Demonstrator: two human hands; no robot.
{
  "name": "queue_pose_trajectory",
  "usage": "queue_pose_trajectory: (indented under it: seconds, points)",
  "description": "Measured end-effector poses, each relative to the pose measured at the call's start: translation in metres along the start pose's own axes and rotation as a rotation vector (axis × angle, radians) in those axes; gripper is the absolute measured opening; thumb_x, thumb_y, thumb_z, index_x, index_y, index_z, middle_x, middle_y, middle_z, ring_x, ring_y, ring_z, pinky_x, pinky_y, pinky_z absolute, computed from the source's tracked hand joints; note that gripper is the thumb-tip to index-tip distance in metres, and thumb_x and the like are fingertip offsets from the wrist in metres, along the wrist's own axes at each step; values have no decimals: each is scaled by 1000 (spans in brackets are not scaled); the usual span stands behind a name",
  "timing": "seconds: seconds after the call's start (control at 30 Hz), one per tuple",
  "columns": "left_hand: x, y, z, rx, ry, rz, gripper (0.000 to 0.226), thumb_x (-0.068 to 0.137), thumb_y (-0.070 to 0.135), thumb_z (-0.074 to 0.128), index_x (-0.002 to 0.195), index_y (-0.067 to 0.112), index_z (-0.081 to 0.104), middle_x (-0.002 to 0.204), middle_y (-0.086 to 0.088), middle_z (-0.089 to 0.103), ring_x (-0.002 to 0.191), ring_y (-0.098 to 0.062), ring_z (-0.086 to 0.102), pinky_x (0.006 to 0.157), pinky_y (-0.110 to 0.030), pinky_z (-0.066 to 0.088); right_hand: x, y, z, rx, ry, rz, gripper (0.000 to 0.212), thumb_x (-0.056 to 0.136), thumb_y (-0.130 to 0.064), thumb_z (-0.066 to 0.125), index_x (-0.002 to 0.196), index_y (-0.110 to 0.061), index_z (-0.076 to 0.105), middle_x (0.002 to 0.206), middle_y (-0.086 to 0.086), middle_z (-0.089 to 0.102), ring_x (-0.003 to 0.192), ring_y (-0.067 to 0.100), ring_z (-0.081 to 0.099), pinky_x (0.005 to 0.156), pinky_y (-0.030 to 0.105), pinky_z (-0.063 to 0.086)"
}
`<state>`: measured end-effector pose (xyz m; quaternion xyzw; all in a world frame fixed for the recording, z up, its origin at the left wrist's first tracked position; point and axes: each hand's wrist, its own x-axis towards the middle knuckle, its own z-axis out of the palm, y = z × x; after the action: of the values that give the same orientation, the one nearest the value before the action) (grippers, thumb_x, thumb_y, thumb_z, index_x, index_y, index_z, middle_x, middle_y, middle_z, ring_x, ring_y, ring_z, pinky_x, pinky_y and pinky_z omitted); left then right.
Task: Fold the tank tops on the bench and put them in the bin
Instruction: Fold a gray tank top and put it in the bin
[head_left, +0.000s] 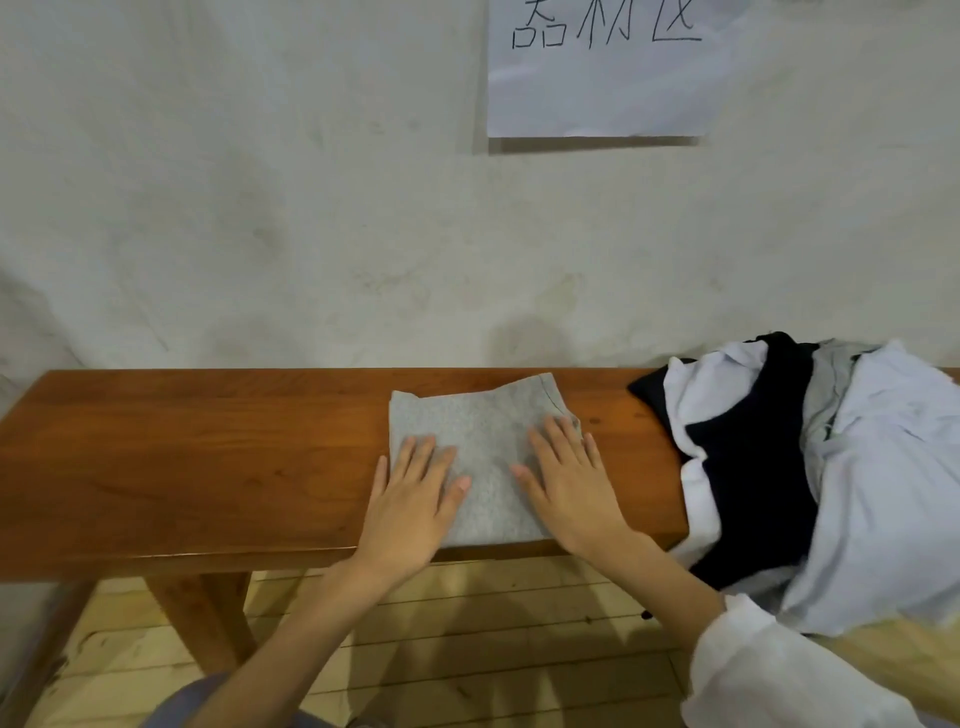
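Folded grey knit tank top (483, 447), on brown wooden bench (208, 457); your left hand (410, 509) and right hand (571, 493) press it, fingers flat. Heaped white, black, grey garments (810, 467) just right.

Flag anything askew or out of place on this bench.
The heap of unfolded clothes spills over the bench front edge at the right. The folded grey tank top has an uneven far edge, its right corner jutting out.
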<state>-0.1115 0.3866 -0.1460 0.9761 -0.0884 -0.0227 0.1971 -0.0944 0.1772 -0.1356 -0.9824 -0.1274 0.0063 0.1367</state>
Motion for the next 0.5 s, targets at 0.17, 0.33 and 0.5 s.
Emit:
queue_pose_trajectory:
  seconds: [0.17, 0.33, 0.5]
  points:
    - [-7, -5, 9, 149, -3, -27, 78, 85, 66, -14, 152, 31, 5, 161, 3, -3, 146, -18, -10, 114, -43, -9, 0, 6, 6, -71, -154, 47, 87, 81, -72, -5, 153, -23, 1, 160, 1, -8, 146, 16, -15, 116, 40, -10]
    - [-12, 3, -12, 37, 240, -425, 55, 96, 52, 35, 131, 10, 46, 140, -14, 40, 130, -30, 33, 108, -41, 25, 1, 8, -10, 193, 47, 270, 62, 97, -51, 35, 146, -13, 31, 154, 9, 24, 141, 28, 25, 113, 42, 28]
    - [-11, 0, -17, -29, 170, -432, 36, 89, 48, 53, 88, 13, 56, 110, -7, 46, 105, -26, 44, 88, -37, 38, 0, 13, -19, 371, -19, 590, 51, 94, -47, 50, 120, -3, 47, 122, 15, 50, 109, 29, 51, 89, 38, 44]
